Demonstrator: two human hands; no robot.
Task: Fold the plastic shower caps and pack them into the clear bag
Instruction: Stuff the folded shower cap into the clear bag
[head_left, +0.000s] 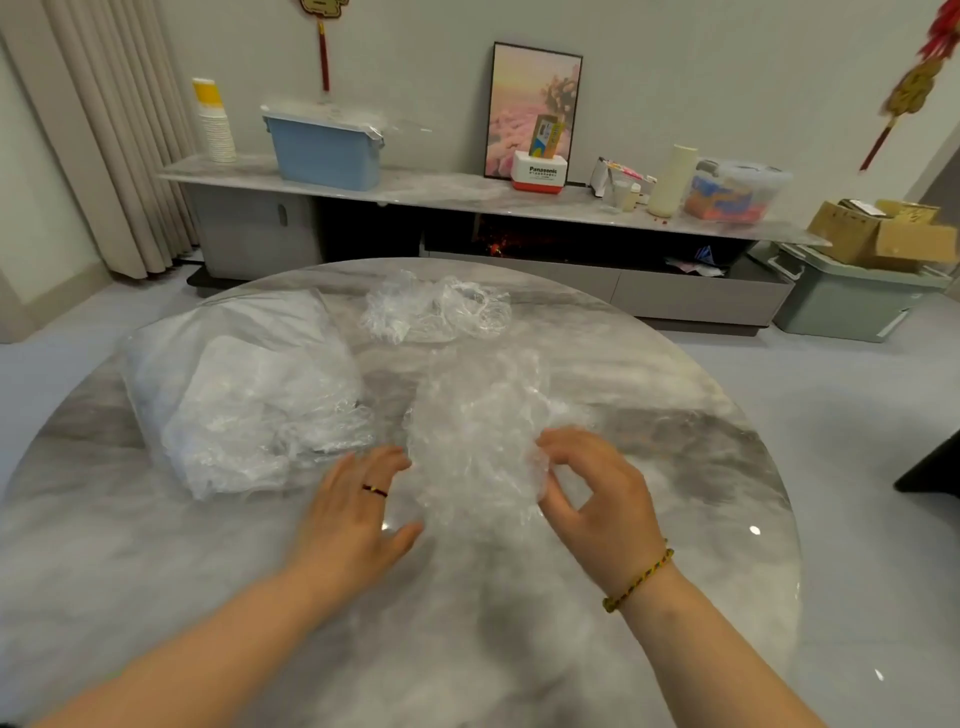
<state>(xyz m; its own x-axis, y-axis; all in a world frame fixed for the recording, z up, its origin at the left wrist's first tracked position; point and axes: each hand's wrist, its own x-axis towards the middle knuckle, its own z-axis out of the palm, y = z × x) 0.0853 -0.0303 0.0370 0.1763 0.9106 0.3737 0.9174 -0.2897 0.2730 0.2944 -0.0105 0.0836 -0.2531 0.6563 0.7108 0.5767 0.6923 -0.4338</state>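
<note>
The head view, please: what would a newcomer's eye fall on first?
Two bare hands flank a crumpled shower cap on the marble table, the left hand flat beside it, the right hand gripping its edge. A stuffed clear bag lies left; loose caps sit beyond.

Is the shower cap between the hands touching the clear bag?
Apart. The head view shows a strip of bare table between the shower cap and the clear bag.

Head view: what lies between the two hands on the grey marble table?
In the head view, a crumpled clear plastic shower cap lies between the left hand, touching its edge, and the right hand, pinching its other edge.
</note>
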